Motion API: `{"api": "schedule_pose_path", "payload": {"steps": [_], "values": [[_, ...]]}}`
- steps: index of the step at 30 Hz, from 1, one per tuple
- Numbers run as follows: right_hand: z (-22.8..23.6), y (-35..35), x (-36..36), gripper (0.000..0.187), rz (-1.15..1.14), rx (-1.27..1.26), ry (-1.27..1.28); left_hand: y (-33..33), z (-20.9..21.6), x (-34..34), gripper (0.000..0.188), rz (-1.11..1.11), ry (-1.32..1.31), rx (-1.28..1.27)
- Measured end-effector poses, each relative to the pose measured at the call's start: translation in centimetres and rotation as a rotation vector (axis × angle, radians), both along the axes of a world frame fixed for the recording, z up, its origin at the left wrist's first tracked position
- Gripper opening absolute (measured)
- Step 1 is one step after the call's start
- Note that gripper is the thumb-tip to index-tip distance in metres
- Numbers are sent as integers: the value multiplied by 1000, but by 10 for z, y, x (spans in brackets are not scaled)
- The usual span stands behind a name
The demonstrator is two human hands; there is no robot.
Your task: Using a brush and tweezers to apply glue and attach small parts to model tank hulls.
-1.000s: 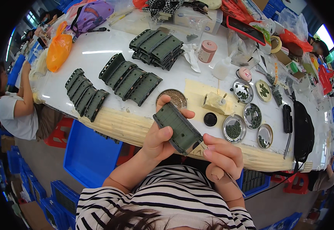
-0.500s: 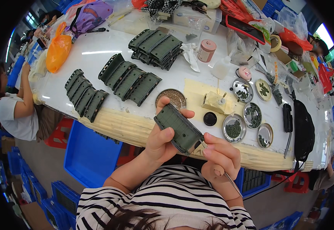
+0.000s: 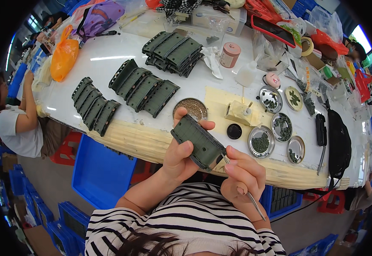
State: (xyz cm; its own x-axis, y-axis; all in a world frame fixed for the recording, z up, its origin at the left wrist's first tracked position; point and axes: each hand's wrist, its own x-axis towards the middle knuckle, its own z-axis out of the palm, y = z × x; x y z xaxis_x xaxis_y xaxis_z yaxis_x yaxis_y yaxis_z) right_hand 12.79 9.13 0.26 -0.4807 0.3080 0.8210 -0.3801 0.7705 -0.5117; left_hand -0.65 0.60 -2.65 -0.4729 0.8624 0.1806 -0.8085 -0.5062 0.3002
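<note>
Green panels point(image 3: 144, 88), seemingly plastic, on table point(image 3: 94, 68)

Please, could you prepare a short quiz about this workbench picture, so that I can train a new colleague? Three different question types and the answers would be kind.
1. Multiple choice: What does the person's left hand hold?
A) a black pouch
B) a green ridged panel
C) a phone

2. True or false: In the picture, the orange bag is further left than the pink canister.

3. Short answer: Which hand holds the thin metal tool?

Key:
1. B
2. True
3. The right hand
</note>
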Motion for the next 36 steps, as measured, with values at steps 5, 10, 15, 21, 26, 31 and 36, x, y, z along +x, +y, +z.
{"api": "schedule_pose_path", "payload": {"steps": [5, 10, 15, 21, 26, 31, 36], "values": [[6, 3, 1, 26, 59, -26, -3, -1, 3, -3, 70, -33, 2, -15], [3, 6, 0, 28, 60, -106, 17, 1, 5, -6, 58, -111, -15, -27], [14, 7, -1, 33, 208, -257, 17, -4, 8, -1, 45, -330, -427, -60], [28, 17, -10, 45, 229, -185, -8, -4, 15, 5, 62, -525, -766, -24], [41, 20, -7, 47, 177, -103, -91, -4, 27, 3, 51, -488, -784, -129], [43, 19, -5, 42, 189, -157, -100, -8, 28, 1, 47, -460, -745, -73], [32, 26, -4, 24, 54, -308, -194, -28, 37, -15, 44, -47, -264, -35]]}}
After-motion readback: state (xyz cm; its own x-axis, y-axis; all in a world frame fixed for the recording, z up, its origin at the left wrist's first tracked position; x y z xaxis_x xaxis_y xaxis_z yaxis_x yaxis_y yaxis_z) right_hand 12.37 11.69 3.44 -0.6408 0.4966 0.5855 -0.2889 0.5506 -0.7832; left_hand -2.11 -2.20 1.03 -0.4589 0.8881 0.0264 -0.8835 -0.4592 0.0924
